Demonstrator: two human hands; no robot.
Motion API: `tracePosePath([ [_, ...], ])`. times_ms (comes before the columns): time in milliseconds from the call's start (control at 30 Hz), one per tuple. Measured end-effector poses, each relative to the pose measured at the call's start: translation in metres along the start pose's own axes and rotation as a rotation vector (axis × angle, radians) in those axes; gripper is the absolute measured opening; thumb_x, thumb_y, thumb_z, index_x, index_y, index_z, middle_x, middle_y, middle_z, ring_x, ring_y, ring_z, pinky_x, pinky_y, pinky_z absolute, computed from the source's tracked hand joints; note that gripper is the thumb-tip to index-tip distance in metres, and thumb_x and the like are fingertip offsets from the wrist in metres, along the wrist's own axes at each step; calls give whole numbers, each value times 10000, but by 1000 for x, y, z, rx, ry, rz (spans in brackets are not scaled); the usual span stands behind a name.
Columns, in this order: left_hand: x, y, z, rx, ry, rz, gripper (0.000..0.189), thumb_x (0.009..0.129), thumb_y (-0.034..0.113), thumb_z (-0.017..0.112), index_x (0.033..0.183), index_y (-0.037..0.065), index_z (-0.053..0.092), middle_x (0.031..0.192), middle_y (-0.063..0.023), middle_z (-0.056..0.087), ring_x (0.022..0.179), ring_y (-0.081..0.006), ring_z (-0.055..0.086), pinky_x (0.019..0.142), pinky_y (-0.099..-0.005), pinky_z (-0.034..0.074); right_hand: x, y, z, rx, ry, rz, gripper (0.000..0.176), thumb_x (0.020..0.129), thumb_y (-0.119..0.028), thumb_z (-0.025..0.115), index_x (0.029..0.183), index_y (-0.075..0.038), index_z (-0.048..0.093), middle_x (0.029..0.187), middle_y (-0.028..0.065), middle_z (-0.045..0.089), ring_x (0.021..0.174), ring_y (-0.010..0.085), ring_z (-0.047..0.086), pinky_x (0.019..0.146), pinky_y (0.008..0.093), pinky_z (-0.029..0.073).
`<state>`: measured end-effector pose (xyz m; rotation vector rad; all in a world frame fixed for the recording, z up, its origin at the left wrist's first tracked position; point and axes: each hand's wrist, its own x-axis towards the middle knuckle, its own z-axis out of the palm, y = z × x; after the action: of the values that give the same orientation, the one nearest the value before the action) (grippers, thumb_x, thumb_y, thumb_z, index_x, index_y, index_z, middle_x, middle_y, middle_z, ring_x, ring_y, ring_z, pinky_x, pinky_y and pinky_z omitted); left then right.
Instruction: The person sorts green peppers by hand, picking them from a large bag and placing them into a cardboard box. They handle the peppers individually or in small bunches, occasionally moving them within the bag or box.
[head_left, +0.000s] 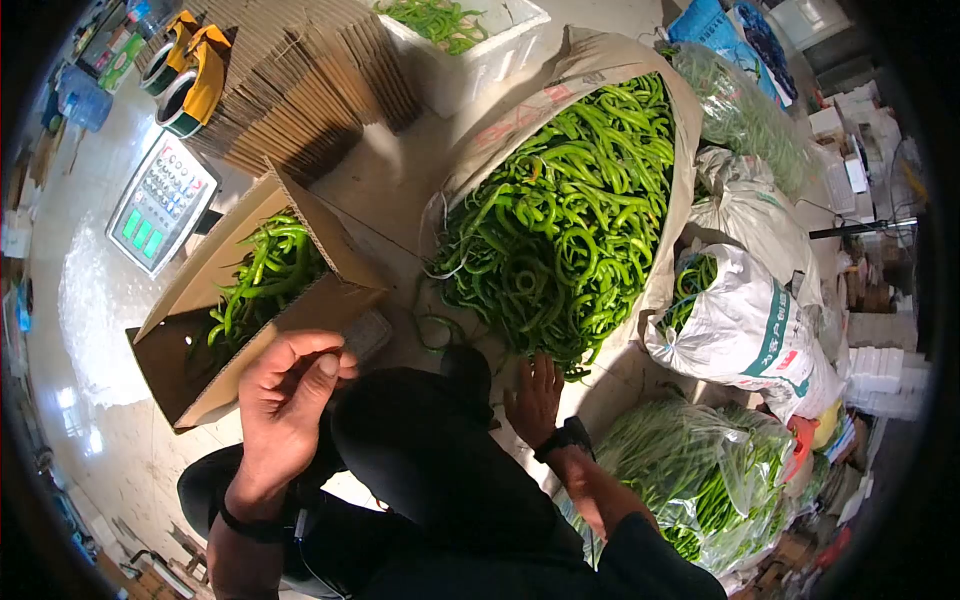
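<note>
Green peppers point(560, 230) beside spread right hand point(535, 400)

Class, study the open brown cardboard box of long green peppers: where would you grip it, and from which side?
Probably low on two opposite walls of the open brown cardboard box, coming from the near side by the left hand. Its flaps splay open and loose, so they would likely bend under the long green peppers.

Nothing legible: red print on big sack point(520, 115), green print on white sack point(745, 335), both blurred.
</note>
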<state>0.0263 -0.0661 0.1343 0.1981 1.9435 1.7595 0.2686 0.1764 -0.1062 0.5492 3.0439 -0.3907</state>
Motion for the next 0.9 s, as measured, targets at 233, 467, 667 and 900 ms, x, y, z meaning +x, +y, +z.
tracePosePath([
  [233, 1, -4, 4, 22, -69, 10, 160, 1000, 84, 608, 1122, -16, 635, 973, -67, 690, 893, -129, 649, 849, -269, 518, 64, 3, 57, -245, -369, 207, 811, 855, -272, 656, 1567, -208, 273, 1466, 250, 412, 1302, 480, 438, 1035, 650, 367],
  [467, -4, -3, -2, 59, -51, -14, 140, 998, 86, 612, 1092, -12, 646, 959, -60, 693, 887, -116, 643, 827, -256, 507, 74, 42, 111, -342, -425, 129, 864, 818, -234, 699, 1568, -273, 269, 1470, 258, 407, 1197, 437, 537, 878, 581, 527],
  [667, -7, -6, -11, 139, -56, 40, 142, 976, 100, 651, 1065, -9, 662, 945, -67, 694, 880, -123, 647, 806, -261, 509, 86, 50, 113, -392, -307, -12, 808, 815, -165, 675, 1539, -250, 325, 1442, 262, 453, 1071, 430, 616, 862, 525, 552],
  [900, -7, -6, -12, 206, -40, 77, 116, 965, 87, 657, 1047, 6, 670, 938, -80, 702, 878, -145, 664, 797, -274, 513, 87, 51, 110, -321, -231, -63, 688, 801, -136, 665, 1451, -179, 442, 1347, 274, 534, 1031, 466, 628, 860, 521, 544],
])
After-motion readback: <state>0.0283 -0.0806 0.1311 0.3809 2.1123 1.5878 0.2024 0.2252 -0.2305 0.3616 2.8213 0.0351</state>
